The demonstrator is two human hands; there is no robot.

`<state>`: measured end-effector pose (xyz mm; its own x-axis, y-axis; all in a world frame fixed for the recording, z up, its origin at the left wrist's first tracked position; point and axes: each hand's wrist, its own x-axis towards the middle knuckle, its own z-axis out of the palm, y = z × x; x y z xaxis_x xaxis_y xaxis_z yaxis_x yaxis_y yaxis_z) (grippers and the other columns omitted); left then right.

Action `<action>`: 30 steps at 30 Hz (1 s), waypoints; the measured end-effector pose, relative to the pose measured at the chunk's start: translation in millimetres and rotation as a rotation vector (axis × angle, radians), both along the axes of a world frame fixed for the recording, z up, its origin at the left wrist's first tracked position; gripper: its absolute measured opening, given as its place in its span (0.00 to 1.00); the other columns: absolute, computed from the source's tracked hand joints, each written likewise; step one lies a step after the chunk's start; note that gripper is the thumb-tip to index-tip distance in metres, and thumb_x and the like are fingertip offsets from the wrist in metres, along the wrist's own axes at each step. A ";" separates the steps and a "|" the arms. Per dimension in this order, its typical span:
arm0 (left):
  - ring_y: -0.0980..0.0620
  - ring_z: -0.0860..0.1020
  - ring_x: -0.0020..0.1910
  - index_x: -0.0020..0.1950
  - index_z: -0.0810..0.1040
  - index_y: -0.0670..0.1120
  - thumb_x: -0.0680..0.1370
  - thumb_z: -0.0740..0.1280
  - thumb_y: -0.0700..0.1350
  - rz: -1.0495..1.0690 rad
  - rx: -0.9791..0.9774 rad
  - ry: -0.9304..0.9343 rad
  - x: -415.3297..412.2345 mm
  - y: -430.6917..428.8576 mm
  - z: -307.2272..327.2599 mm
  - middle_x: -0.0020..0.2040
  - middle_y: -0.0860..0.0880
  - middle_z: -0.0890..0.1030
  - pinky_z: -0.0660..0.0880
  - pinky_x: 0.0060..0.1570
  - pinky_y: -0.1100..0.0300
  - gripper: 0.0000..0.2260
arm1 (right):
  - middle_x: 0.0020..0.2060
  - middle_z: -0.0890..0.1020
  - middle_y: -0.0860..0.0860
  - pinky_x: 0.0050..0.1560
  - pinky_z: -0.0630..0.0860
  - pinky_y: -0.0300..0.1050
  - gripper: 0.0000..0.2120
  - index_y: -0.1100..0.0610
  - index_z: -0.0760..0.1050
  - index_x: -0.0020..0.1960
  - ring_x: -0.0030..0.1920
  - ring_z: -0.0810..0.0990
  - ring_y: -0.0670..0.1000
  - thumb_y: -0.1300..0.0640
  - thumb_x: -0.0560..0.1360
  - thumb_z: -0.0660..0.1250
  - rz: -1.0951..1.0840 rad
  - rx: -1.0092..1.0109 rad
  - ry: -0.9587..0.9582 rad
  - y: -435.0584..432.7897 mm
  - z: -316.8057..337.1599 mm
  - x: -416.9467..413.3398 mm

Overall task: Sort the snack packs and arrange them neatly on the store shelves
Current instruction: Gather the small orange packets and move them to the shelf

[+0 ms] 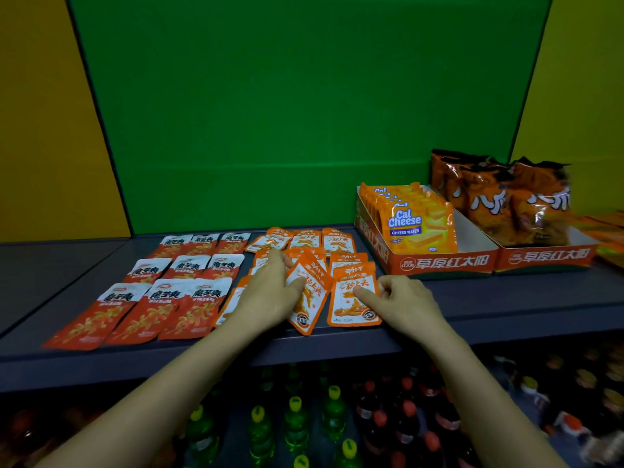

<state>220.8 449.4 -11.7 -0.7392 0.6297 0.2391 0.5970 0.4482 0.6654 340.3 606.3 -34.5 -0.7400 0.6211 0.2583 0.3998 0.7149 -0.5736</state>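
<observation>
On the left of the shelf (472, 309) the red packs (175, 282) lie flat in tidy rows, already sorted and well clear of both hands. Next, the left hand (270, 295) presses down with spread fingers on the orange packs (304, 241), thumb pinning a tilted pack (310, 298), likely to square it into its column. Just beside it, the right hand (401, 298), loosely curled, pins the front pack (353, 305) with one fingertip. Far right, the wafer box (439, 261) stands filled.
</observation>
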 end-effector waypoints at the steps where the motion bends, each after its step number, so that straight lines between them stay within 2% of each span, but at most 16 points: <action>1: 0.40 0.78 0.47 0.60 0.63 0.44 0.78 0.62 0.46 0.003 -0.028 0.061 -1.2 -0.2 -0.9 0.43 0.45 0.77 0.73 0.47 0.50 0.14 | 0.27 0.70 0.45 0.30 0.62 0.41 0.23 0.52 0.61 0.29 0.32 0.70 0.44 0.40 0.74 0.64 0.000 0.025 -0.007 0.0 0.4 0.4; 3: 0.41 0.77 0.46 0.64 0.61 0.46 0.78 0.62 0.48 0.023 -0.094 0.200 -2.4 -0.9 -2.0 0.39 0.48 0.75 0.71 0.43 0.52 0.18 | 0.28 0.70 0.44 0.30 0.61 0.39 0.23 0.52 0.61 0.30 0.32 0.69 0.43 0.39 0.74 0.63 0.003 0.064 -0.021 0.1 1.2 1.0; 6: 0.41 0.77 0.50 0.63 0.62 0.47 0.78 0.61 0.52 0.051 -0.210 0.364 -3.2 -1.4 -0.6 0.40 0.47 0.74 0.67 0.42 0.54 0.17 | 0.30 0.71 0.43 0.29 0.61 0.39 0.21 0.52 0.63 0.32 0.35 0.71 0.45 0.38 0.74 0.62 -0.006 0.119 -0.053 1.9 1.0 0.2; 10: 0.41 0.76 0.54 0.60 0.66 0.46 0.79 0.57 0.55 0.060 -0.355 0.517 -4.0 -0.6 1.1 0.51 0.44 0.79 0.70 0.45 0.53 0.16 | 0.34 0.74 0.45 0.32 0.65 0.41 0.20 0.52 0.65 0.33 0.40 0.75 0.49 0.37 0.73 0.62 0.010 0.141 -0.065 4.7 0.7 -0.2; 13: 0.42 0.77 0.54 0.60 0.67 0.45 0.79 0.55 0.57 0.048 -0.429 0.599 -5.2 -0.7 -0.8 0.53 0.44 0.79 0.70 0.47 0.53 0.17 | 0.39 0.78 0.47 0.38 0.69 0.44 0.20 0.52 0.67 0.35 0.42 0.77 0.50 0.37 0.73 0.62 0.015 0.143 -0.081 7.2 1.2 -0.7; 18: 0.43 0.76 0.55 0.61 0.68 0.44 0.80 0.53 0.58 0.031 -0.532 0.719 -4.8 1.6 -0.1 0.54 0.43 0.80 0.69 0.50 0.54 0.20 | 0.39 0.76 0.47 0.38 0.68 0.44 0.19 0.51 0.65 0.35 0.43 0.76 0.50 0.36 0.73 0.61 0.022 0.166 -0.138 8.3 4.9 -0.5; 21: 0.42 0.76 0.55 0.60 0.69 0.44 0.80 0.53 0.58 0.023 -0.581 0.730 -4.0 3.2 1.0 0.54 0.43 0.80 0.69 0.51 0.54 0.20 | 0.39 0.76 0.47 0.39 0.68 0.44 0.19 0.50 0.64 0.35 0.43 0.75 0.50 0.36 0.73 0.61 0.022 0.167 -0.171 10.5 7.2 -1.0; 23: 0.42 0.76 0.54 0.58 0.71 0.44 0.80 0.54 0.58 0.024 -0.580 0.733 -2.9 4.0 1.7 0.53 0.43 0.80 0.70 0.49 0.54 0.20 | 0.40 0.77 0.48 0.40 0.69 0.44 0.20 0.50 0.64 0.35 0.43 0.75 0.50 0.35 0.73 0.61 0.010 0.181 -0.200 10.6 8.5 -1.1; 26: 0.42 0.78 0.51 0.56 0.72 0.44 0.80 0.55 0.55 0.032 -0.455 0.726 -10.5 3.1 6.3 0.49 0.44 0.82 0.71 0.47 0.53 0.16 | 0.38 0.74 0.47 0.39 0.68 0.44 0.20 0.51 0.64 0.36 0.42 0.74 0.50 0.35 0.73 0.61 -0.013 0.221 -0.211 6.4 12.3 0.3; 30: 0.40 0.76 0.53 0.60 0.73 0.45 0.79 0.57 0.47 0.062 -0.299 0.662 -54.4 -2.7 19.9 0.51 0.41 0.81 0.70 0.49 0.52 0.12 | 0.38 0.75 0.46 0.39 0.70 0.44 0.13 0.53 0.70 0.41 0.41 0.76 0.49 0.43 0.75 0.63 0.055 0.309 -0.059 -0.6 31.7 -7.4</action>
